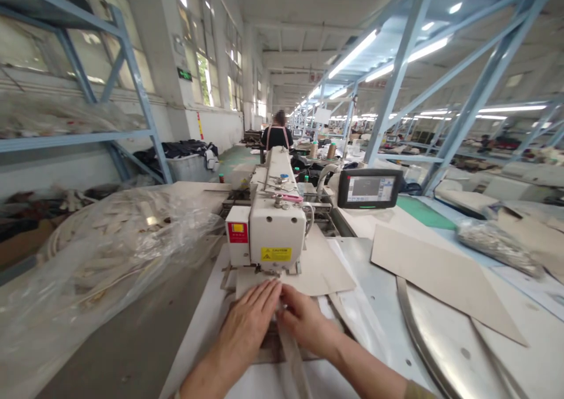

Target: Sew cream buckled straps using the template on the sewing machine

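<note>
A white industrial sewing machine (277,231) stands straight ahead, a yellow caution label on its front. My left hand (249,317) lies just below the machine head, fingers stretched out and close together, pressing on a beige piece of material (324,270). Beside it, my right hand (306,317) has its fingers curled, with thumb and forefinger closed on a beige fabric strap (293,361). The strap runs down from between the hands toward me. Both sets of fingertips nearly meet under the needle area, and they hide the strap's upper end.
A clear plastic bag of beige straps (132,228) fills the left side. On the right are a control screen (370,188), a flat beige panel (440,275) and a curved metal plate (445,328). Blue shelving (132,87) rises at left. Farther ahead sits a person (277,136).
</note>
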`<action>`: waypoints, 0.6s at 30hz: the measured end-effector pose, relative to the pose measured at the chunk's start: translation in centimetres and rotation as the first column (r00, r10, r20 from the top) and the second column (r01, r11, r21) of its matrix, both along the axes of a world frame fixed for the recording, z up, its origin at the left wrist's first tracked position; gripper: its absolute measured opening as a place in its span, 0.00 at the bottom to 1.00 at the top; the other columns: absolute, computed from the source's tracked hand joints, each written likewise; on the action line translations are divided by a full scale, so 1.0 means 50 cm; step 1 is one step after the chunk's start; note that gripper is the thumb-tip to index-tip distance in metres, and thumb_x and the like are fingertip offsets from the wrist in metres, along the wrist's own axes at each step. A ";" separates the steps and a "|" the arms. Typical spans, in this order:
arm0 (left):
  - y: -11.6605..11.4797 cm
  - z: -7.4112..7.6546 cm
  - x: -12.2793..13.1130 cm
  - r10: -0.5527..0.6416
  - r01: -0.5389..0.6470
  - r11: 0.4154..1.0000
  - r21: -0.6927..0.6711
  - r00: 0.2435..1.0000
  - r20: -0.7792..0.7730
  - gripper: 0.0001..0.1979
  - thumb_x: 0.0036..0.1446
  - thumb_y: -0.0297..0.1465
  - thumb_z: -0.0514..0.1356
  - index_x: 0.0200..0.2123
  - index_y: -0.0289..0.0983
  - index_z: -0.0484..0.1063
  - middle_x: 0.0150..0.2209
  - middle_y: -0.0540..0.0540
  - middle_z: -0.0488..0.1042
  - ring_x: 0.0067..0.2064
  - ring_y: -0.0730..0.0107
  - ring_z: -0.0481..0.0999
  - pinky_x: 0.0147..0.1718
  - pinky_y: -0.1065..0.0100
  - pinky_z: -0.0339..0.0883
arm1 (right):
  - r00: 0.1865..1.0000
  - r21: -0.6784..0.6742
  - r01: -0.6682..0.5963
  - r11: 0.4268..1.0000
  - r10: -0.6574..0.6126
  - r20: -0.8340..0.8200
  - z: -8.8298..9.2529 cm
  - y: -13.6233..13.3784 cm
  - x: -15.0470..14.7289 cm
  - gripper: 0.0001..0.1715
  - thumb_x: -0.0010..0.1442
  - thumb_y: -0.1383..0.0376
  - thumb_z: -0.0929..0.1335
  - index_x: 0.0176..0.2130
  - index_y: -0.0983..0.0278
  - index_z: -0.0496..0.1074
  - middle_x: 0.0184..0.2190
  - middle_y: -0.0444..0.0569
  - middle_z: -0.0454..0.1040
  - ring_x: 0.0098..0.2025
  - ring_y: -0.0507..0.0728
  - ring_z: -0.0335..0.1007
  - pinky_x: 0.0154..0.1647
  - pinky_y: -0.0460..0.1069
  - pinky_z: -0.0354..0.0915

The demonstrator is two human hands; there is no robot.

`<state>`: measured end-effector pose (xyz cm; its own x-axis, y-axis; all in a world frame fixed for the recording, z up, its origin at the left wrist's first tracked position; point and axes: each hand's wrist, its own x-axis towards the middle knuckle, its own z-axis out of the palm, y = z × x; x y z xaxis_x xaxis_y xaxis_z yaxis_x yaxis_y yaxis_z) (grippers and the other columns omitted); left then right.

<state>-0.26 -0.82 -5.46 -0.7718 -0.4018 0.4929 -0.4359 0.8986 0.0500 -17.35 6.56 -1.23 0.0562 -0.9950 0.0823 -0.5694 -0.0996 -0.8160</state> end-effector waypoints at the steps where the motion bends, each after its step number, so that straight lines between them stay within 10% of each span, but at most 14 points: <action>1: -0.012 -0.005 -0.016 0.023 -0.023 1.000 0.015 1.000 0.013 0.31 0.56 0.16 0.48 0.63 0.33 0.63 0.58 0.37 0.74 0.57 0.57 0.75 0.56 0.55 0.73 | 0.998 0.015 -0.048 0.999 0.048 -0.045 0.021 0.007 0.008 0.30 0.57 0.69 0.63 0.59 0.65 0.69 0.50 0.52 0.79 0.46 0.59 0.77 0.52 0.55 0.72; 6: -0.053 -0.039 -0.008 -0.001 -0.005 0.999 0.046 0.991 0.136 0.28 0.55 0.13 0.48 0.54 0.35 0.73 0.54 0.40 0.77 0.55 0.58 0.77 0.56 0.56 0.74 | 0.900 -0.065 -0.127 0.990 0.088 -0.426 0.063 0.061 -0.090 0.26 0.66 0.65 0.61 0.61 0.64 0.69 0.60 0.57 0.70 0.63 0.64 0.65 0.64 0.61 0.63; 11: -0.072 -0.041 -0.005 0.058 -0.076 0.992 0.105 0.985 0.162 0.25 0.57 0.15 0.50 0.54 0.33 0.74 0.56 0.37 0.76 0.57 0.53 0.75 0.58 0.53 0.71 | 0.739 0.058 0.018 0.998 0.026 -0.673 -0.013 0.076 -0.231 0.30 0.68 0.59 0.60 0.65 0.69 0.64 0.67 0.59 0.58 0.70 0.68 0.50 0.69 0.66 0.54; 18: -0.119 -0.027 -0.024 0.167 -0.204 0.939 0.276 0.974 0.152 0.25 0.58 0.16 0.50 0.53 0.35 0.76 0.52 0.37 0.78 0.57 0.52 0.74 0.62 0.48 0.64 | 0.684 0.040 0.051 0.998 -0.006 -0.730 -0.059 0.078 -0.238 0.32 0.71 0.56 0.56 0.67 0.70 0.59 0.68 0.58 0.55 0.71 0.66 0.47 0.71 0.65 0.50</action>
